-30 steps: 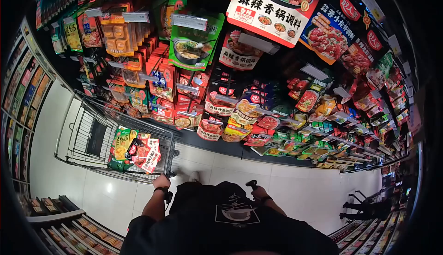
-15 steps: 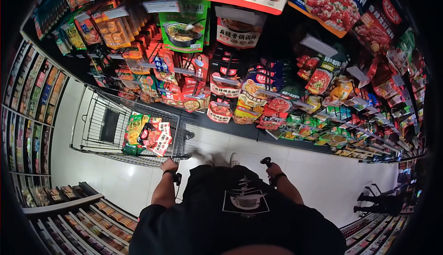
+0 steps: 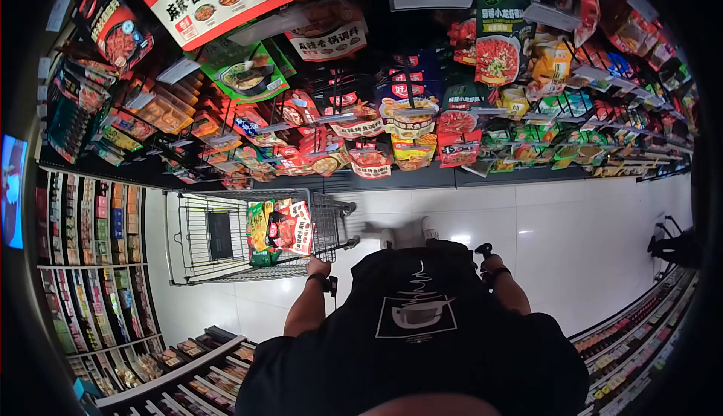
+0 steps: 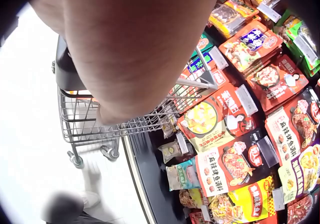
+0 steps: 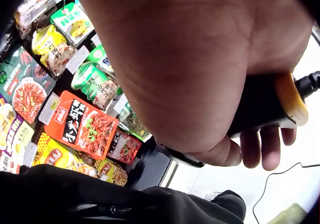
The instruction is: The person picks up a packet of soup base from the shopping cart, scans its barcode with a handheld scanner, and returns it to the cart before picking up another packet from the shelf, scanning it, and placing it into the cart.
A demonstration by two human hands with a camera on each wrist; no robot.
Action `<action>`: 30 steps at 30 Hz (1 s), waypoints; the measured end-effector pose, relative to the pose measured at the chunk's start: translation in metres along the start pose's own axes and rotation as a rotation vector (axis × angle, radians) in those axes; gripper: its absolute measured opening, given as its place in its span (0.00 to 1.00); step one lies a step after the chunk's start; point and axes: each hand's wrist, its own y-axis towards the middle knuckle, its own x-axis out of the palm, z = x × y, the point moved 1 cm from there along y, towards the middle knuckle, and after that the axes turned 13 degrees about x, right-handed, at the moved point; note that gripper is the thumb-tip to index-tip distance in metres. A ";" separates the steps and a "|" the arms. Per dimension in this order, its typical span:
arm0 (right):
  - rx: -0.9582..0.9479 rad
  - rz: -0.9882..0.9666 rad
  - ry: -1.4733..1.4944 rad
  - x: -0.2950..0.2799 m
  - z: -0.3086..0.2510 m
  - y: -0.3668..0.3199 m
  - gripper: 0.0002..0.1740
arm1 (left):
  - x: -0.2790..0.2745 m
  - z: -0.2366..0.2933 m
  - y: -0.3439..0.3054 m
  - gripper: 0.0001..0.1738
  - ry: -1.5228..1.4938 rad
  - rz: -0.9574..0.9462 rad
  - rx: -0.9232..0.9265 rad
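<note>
My left hand (image 3: pixel 318 267) grips the push bar at the near corner of a wire shopping cart (image 3: pixel 199 273); in the left wrist view the wrist and palm hide most of the fingers. Inside the cart lie several seasoning packets: a green-and-yellow pouch (image 3: pixel 258 224) and red, black and white ones (image 3: pixel 300 229) overlapping it. Off to the right, my right hand (image 3: pixel 493 264) holds a black handheld device (image 5: pixel 262 101) with an orange end and a cable plug. Its fingers curl round the device, which sticks up past the hand in the head view.
A long rack of hanging seasoning pouches (image 3: pixel 407 107) runs along the far side, above a dark base ledge (image 3: pixel 422 180). Shelves of boxed goods (image 3: pixel 98 227) stand at left, more shelves (image 3: pixel 648 333) behind. Pale tiled floor (image 3: pixel 482 212) lies between. Another person (image 3: pixel 674 249) is at far right.
The head view has swung left, so the cart, hands and body appear farther right and the cart lies straighter along the rack. Both hands keep their holds.
</note>
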 end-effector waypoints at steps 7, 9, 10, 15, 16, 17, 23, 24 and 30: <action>-0.039 0.024 0.152 -0.008 -0.020 -0.030 0.17 | -0.028 0.045 -0.023 0.34 0.062 -0.093 -0.051; -0.068 0.031 0.166 -0.009 -0.021 -0.021 0.19 | -0.023 0.042 -0.016 0.31 0.106 -0.096 -0.092; -0.091 0.037 0.168 -0.009 -0.026 -0.025 0.19 | -0.026 0.045 -0.018 0.31 0.101 -0.101 -0.109; -0.106 0.070 0.181 -0.016 -0.039 -0.047 0.19 | -0.012 0.036 0.005 0.34 0.146 -0.158 -0.088; -0.107 0.072 0.182 -0.017 -0.038 -0.046 0.19 | -0.007 0.032 0.010 0.32 0.124 -0.144 -0.088; -0.088 0.076 0.173 -0.014 -0.035 -0.045 0.18 | -0.003 0.026 0.014 0.30 0.101 -0.131 -0.088; -0.057 0.116 0.090 -0.006 -0.015 -0.013 0.14 | 0.029 -0.011 0.044 0.24 0.335 -0.150 0.105; -0.063 0.121 0.065 -0.005 -0.012 -0.004 0.14 | 0.036 -0.020 0.052 0.24 0.350 -0.177 0.132; -0.106 0.068 -0.017 -0.004 -0.022 0.010 0.20 | 0.007 0.018 0.033 0.29 0.156 -0.230 0.020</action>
